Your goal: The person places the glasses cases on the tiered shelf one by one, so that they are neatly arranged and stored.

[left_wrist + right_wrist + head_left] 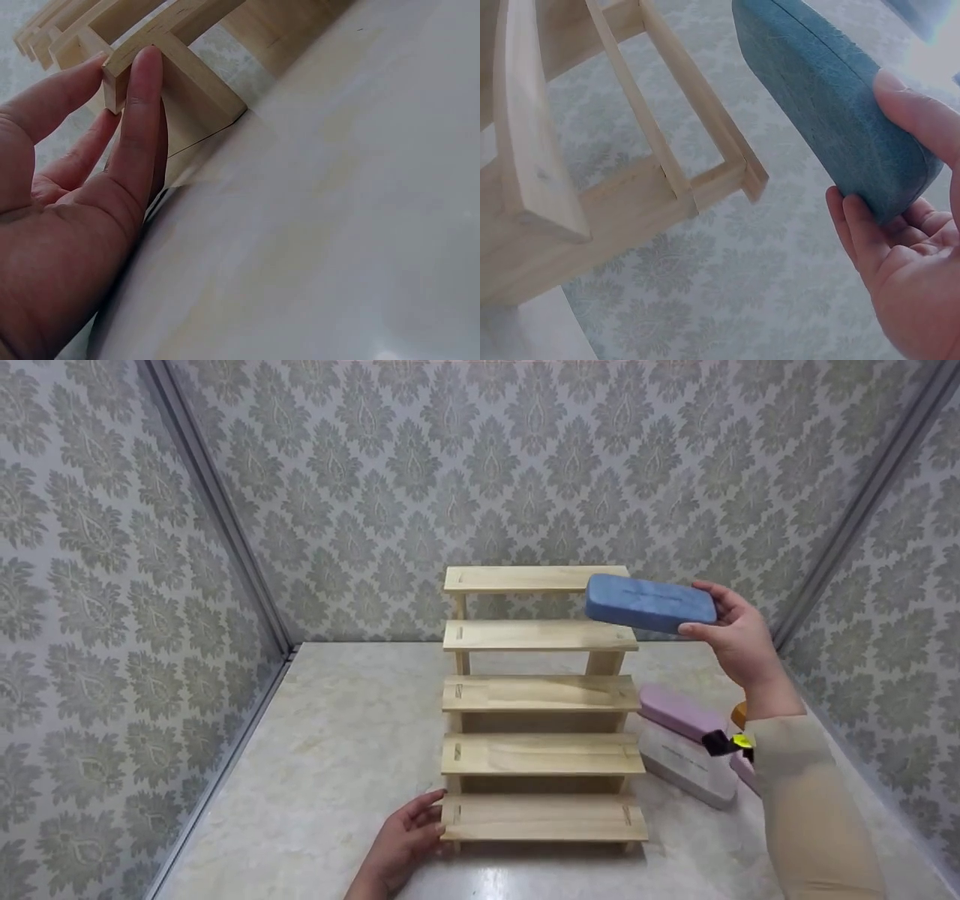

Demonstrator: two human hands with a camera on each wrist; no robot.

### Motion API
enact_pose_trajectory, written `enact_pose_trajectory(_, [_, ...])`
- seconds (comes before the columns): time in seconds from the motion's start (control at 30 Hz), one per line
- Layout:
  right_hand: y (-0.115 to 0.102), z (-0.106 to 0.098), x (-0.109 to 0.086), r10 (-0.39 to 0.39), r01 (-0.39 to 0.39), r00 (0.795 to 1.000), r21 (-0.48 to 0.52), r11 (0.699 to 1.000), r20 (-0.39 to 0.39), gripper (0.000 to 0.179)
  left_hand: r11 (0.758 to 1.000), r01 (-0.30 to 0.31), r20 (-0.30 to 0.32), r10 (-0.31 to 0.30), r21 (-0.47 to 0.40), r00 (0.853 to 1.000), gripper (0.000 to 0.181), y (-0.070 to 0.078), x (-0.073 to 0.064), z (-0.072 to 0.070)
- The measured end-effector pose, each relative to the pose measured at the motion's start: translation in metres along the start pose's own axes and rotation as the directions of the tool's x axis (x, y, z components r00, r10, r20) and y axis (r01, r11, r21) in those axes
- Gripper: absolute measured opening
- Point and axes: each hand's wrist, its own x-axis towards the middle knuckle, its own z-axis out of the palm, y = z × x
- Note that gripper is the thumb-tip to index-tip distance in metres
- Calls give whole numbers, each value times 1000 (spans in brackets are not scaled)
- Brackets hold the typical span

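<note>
A light wooden stair-shaped display rack [540, 694] with several tiers stands upright on the table. At the left end of its lowest tier, my left hand [405, 840] pinches the board's edge; the left wrist view shows thumb and fingertips on the wooden corner [161, 56]. My right hand [742, 645] holds a blue glasses case [649, 604] by its right end, thumb on the near side. Raised off the table, the case overlaps the right side of the upper tiers in the head view. In the right wrist view, the case [832, 105] is apart from the rack [630, 195].
Right of the rack lie a pink case [675, 711] and a whitish case [690, 765], close together. An orange thing [739, 714] and another pink one [744, 771] are mostly hidden by the right arm. Patterned walls [360, 495] enclose the marbled table [337, 735].
</note>
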Motion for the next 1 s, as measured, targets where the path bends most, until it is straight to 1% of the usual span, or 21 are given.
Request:
enact_pose_trajectory(0.17, [-5,14,19,34,-34,999,-20,999,9,62,1000,-10,29,10,-16,1000,69,-1,-1,0])
enact_pose_trajectory(0.37, [-8,32,41,27,-26,1000,-72,997,15,65,1000,-8,2,8,3,1000,67,0,0,0])
enact_pose_trajectory(0.47, [-8,42,53,38,-37,999,-115,993,8,69,1000,-4,-9,5,14,1000,68,0,1,0])
enact_pose_trajectory(0.67, [-8,61,74,82,-81,997,-178,981,-1,74,1000,5,2,-5,1,1000,69,-1,0,0])
enact_pose_trajectory(0.83, [-6,75,89,103,-96,994,-189,977,31,74,1000,-3,-1,3,-4,1000,69,0,-1,0])
enact_pose_trajectory(1.0, [-5,91,102,132,-124,991,-239,963,20,75,1000,-4,0,4,4,1000,69,1,-1,0])
